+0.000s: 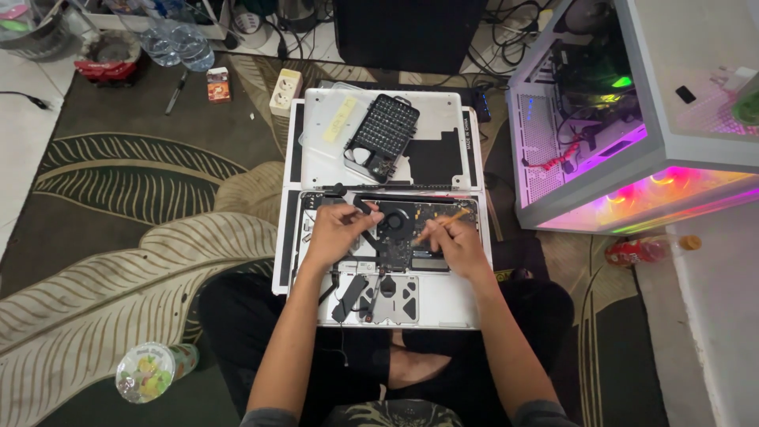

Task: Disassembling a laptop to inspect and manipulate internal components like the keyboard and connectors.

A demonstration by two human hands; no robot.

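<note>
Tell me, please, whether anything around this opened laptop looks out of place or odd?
Two things stand out. The screwdriver bit case lies tilted, half on a clear lid, on the removed bottom cover. A red bottle lies on its side on the floor beside the lit computer case. Nothing looks spilled.

Small orange-and-white box [218,84] on the carpet, upper left. Yellow rectangular sticky label [340,119] on the clear lid atop the removed white laptop cover. Round plastic cup with colourful printed foil lid [147,372], lower left. Red-labelled bottle [642,251] lying at right, beside the lit computer case.
</note>
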